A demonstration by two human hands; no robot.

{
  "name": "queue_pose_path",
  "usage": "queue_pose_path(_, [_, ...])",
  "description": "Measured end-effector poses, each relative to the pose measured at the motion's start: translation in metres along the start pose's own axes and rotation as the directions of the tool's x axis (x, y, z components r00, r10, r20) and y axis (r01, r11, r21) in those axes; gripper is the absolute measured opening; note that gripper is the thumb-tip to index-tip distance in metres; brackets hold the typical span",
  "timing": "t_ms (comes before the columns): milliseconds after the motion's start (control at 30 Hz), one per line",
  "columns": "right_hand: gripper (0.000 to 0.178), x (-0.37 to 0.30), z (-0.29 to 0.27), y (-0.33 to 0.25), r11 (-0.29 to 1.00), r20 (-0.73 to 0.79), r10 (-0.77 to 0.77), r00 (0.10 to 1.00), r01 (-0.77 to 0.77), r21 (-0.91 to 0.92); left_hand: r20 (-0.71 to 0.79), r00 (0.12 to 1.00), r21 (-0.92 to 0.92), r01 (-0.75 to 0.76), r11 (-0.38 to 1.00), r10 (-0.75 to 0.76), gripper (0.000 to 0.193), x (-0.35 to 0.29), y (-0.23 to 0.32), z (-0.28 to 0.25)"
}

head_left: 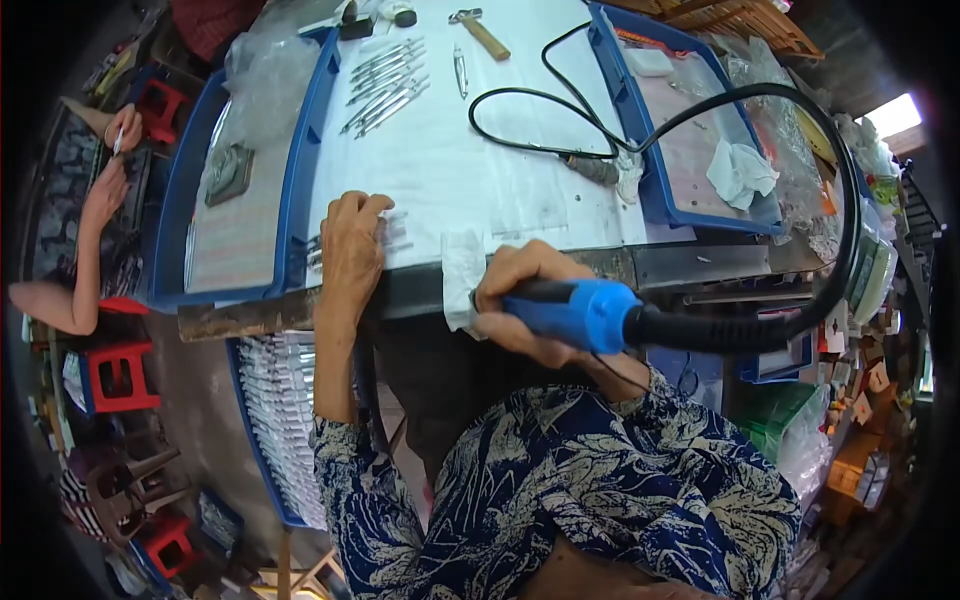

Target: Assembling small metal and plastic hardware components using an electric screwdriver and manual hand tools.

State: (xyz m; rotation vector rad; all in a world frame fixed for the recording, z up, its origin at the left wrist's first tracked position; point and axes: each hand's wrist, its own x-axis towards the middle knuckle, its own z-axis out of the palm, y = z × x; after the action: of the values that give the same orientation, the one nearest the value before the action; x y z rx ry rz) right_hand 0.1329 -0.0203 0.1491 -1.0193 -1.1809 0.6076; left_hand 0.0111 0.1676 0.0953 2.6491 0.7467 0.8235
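My left hand (pixel 350 245) is at the table's near edge with its fingers curled down over a few slim silver metal rods (pixel 398 232). Their ends stick out on both sides of it, slightly blurred. My right hand (pixel 530 295) is wrapped round a blue corded power tool (pixel 570 312) with a thick black cable (pixel 730 332). The tool's working tip is hidden behind my fingers. Just left of that hand, a strip of white cloth or paper (pixel 461 270) hangs over the edge. Farther back lie several similar silver rods (pixel 385 88) in a loose row, and one separate rod (pixel 460 72).
A hammer (pixel 485 36) lies at the back. Blue trays stand on the left (pixel 293 190) and right (pixel 655 180). The black cable loops over the white tabletop (pixel 420 180). Below stands a crate of metal parts (pixel 285 420). Another person's hands (pixel 112 170) work at far left.
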Motion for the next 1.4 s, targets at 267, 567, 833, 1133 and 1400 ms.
queue_pose_path(267, [0.025,0.009,-0.012,0.003,0.989,-0.025,-0.122,0.992,0.123,0.077,0.115,0.993,-0.293,0.072,0.953,-0.039,0.012,0.162,0.008,0.049])
queue_pose_path(567, [0.027,0.018,-0.022,0.023,0.949,-0.081,-0.07,0.994,0.091,0.301,0.172,0.924,0.113,0.326,0.939,-0.342,0.019,0.262,-0.011,0.146])
queue_pose_path(833, [0.03,0.017,-0.032,0.011,0.96,-0.057,-0.055,0.997,0.068,0.272,0.128,0.949,0.205,0.258,0.944,-0.287,0.02,0.275,0.007,0.164])
queue_pose_path(1133, [0.029,0.003,-0.021,0.015,0.924,-0.237,-0.022,0.971,0.11,0.365,-0.118,0.941,-0.146,0.299,0.943,-0.317,0.031,0.257,0.057,0.096])
queue_pose_path(1400, [0.026,0.0,-0.014,0.011,0.957,-0.064,0.139,0.988,-0.118,0.263,-0.151,0.954,-0.875,-0.007,0.485,-0.259,0.026,0.131,0.028,0.004])
